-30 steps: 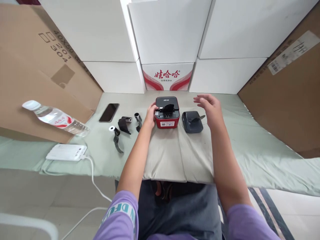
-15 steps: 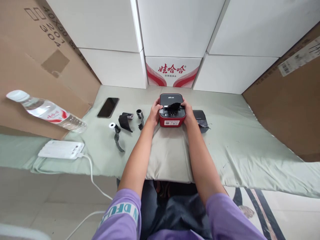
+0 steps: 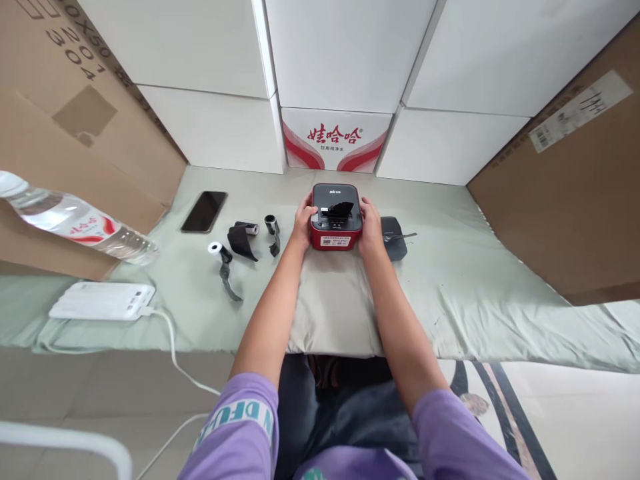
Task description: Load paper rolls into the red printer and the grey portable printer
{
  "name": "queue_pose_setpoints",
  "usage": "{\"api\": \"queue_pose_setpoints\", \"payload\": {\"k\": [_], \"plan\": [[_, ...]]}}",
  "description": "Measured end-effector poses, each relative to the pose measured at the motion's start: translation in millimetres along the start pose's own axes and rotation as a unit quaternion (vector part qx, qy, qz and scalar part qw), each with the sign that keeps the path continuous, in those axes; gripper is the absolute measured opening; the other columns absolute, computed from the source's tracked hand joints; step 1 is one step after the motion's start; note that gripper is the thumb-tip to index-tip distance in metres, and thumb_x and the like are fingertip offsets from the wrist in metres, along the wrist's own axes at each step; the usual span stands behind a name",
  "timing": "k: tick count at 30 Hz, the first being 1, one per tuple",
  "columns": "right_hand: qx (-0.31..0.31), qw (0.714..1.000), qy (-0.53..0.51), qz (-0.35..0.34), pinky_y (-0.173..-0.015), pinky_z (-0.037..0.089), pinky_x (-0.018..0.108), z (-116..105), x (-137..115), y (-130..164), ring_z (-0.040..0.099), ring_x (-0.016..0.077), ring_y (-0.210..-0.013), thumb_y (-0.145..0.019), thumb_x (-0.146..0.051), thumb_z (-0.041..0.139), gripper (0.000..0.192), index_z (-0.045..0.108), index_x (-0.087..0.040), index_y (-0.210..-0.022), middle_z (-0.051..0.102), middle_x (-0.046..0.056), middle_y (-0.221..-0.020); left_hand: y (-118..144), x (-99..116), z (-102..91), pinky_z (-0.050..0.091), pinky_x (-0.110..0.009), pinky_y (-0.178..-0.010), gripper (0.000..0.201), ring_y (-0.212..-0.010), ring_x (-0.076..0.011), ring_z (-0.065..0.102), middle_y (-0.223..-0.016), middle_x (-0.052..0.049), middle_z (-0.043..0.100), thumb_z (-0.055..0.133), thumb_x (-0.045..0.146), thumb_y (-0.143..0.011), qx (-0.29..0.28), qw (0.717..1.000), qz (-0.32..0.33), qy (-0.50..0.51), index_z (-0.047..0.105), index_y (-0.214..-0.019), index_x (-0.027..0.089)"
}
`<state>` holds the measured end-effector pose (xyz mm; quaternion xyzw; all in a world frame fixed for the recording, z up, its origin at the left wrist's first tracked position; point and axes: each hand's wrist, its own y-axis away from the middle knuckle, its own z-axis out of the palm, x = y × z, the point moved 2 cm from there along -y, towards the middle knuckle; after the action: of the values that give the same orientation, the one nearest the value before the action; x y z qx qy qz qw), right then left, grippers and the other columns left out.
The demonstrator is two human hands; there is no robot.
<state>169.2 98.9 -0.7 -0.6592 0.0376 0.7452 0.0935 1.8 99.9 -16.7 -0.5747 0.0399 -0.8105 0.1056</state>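
- Now the right hand, clear of the red device a second ago, meets its right side.
- Left hand holds the opposite side; both half-curled, so it looks braced.
- It sits on the cloth.

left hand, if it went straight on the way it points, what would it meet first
The red-and-black device, most likely: the left hand points forward and slightly right, its thumb at the device's left side. The printed white carton stands beyond, though depth is hard to judge.
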Motion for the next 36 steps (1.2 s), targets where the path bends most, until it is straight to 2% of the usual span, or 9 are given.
{"api": "queue_pose_setpoints", "payload": {"k": [4, 7, 10, 12, 18, 24, 26, 30, 36], "plan": [[0.018, 0.974, 0.135, -0.183, -0.112, 0.047, 0.057, -44.5, -53.7, 58.8, 0.05, 0.0331, -0.144, -0.096, -0.054, 0.039, 0.057, 0.05, -0.028, -0.146, 0.055, 0.01, -0.148, 0.3, -0.9, -1.1, 0.046, -0.036, -0.111, 0.054, -0.138, -0.0227, 0.056, -0.141, -0.008, 0.065, 0.054, 0.045, -0.085, 0.019, 0.997, 0.024, -0.069, 0.06, -0.134, 0.025], [0.089, 0.939, 0.213, -0.256, -0.112, 0.044, 0.062, -94.0, -79.8, 81.4, 0.052, 0.0361, -0.141, -0.101, -0.052, 0.031, 0.054, 0.051, -0.028, -0.144, 0.056, 0.015, -0.144, 6.4, 1.8, -2.7, 0.047, -0.032, -0.109, 0.043, -0.137, -0.0204, 0.055, -0.143, -0.01, 0.06, 0.048, 0.038, -0.093, 0.107, 0.977, 0.061, -0.172, 0.058, -0.131, 0.022], [0.091, 0.938, 0.241, -0.232, -0.113, 0.044, 0.059, -132.2, -64.1, 72.8, 0.059, 0.0341, -0.133, -0.097, -0.055, 0.04, 0.054, 0.051, -0.025, -0.14, 0.059, 0.018, -0.138, 17.0, 10.2, -5.6, 0.049, -0.031, -0.103, 0.028, -0.129, -0.0197, 0.056, -0.136, -0.011, 0.058, 0.04, 0.032, -0.099, 0.221, 0.916, 0.101, -0.319, 0.058, -0.118, 0.023], [0.046, 0.949, 0.261, -0.171, -0.113, 0.044, 0.059, -142.5, -36.7, 61.9, 0.057, 0.0358, -0.134, -0.086, -0.062, 0.058, 0.073, 0.043, -0.025, -0.147, 0.054, 0.02, -0.147, 23.4, 17.7, -8.5, 0.05, -0.034, -0.102, 0.025, -0.123, -0.0208, 0.058, -0.127, -0.011, 0.058, 0.035, 0.03, -0.101, 0.239, 0.883, 0.126, -0.383, 0.057, -0.11, 0.023], [0.02, 0.918, 0.366, -0.148, -0.119, 0.036, 0.056, -114.9, 10.3, 61.8, 0.043, 0.0404, -0.146, -0.062, -0.064, 0.084, 0.138, 0.008, -0.013, -0.166, 0.043, 0.027, -0.156, 51.0, 32.9, 3.5, 0.04, -0.051, -0.114, 0.024, -0.127, -0.0309, 0.054, -0.115, -0.013, 0.061, 0.041, 0.041, -0.101, 0.111, 0.859, 0.201, -0.457, 0.06, -0.106, 0.025], [0.041, 0.909, 0.396, -0.126, -0.117, 0.04, 0.056, -108.8, -0.6, 77.5, 0.046, 0.0417, -0.145, -0.074, -0.064, 0.071, 0.122, 0.009, -0.015, -0.167, 0.044, 0.025, -0.157, 114.4, 6.7, 94.2, 0.044, -0.051, -0.114, 0.023, -0.123, -0.032, 0.061, -0.121, -0.013, 0.066, 0.055, 0.038, -0.092, -0.218, 0.877, 0.215, -0.371, 0.067, -0.109, 0.028], [0.042, 0.912, 0.394, -0.108, -0.115, 0.042, 0.056, -114.1, -1.2, 83.5, 0.049, 0.0415, -0.142, -0.078, -0.064, 0.067, 0.116, 0.01, -0.017, -0.167, 0.046, 0.024, -0.156, 127.9, -4.1, 113.5, 0.048, -0.048, -0.111, 0.036, -0.13, -0.0321, 0.058, -0.138, -0.014, 0.06, 0.054, 0.034, -0.091, -0.226, 0.896, 0.187, -0.334, 0.062, -0.125, 0.026], [0.054, 0.908, 0.404, -0.101, -0.117, 0.04, 0.057, -116.9, 1.8, 89.3, 0.044, 0.0437, -0.146, -0.069, -0.062, 0.077, 0.13, 0.007, -0.011, -0.166, 0.042, 0.028, -0.158, 128.0, -23.3, 117.7, 0.04, -0.053, -0.121, 0.058, -0.15, -0.0346, 0.041, -0.165, -0.016, 0.037, 0.048, 0.019, -0.09, -0.118, 0.94, 0.081, -0.311, 0.047, -0.148, 0.019], [0.07, 0.912, 0.394, -0.089, -0.114, 0.041, 0.058, -114.0, 3.4, 88.3, 0.05, 0.0436, -0.139, -0.062, -0.058, 0.085, 0.144, -0.003, -0.01, -0.165, 0.051, 0.026, -0.148, 118.6, -42.5, 107.3, 0.032, -0.058, -0.126, 0.075, -0.148, -0.0351, 0.045, -0.158, -0.014, 0.051, 0.049, 0.011, -0.086, -0.135, 0.946, 0.008, -0.294, 0.039, -0.159, 0.024]]}}
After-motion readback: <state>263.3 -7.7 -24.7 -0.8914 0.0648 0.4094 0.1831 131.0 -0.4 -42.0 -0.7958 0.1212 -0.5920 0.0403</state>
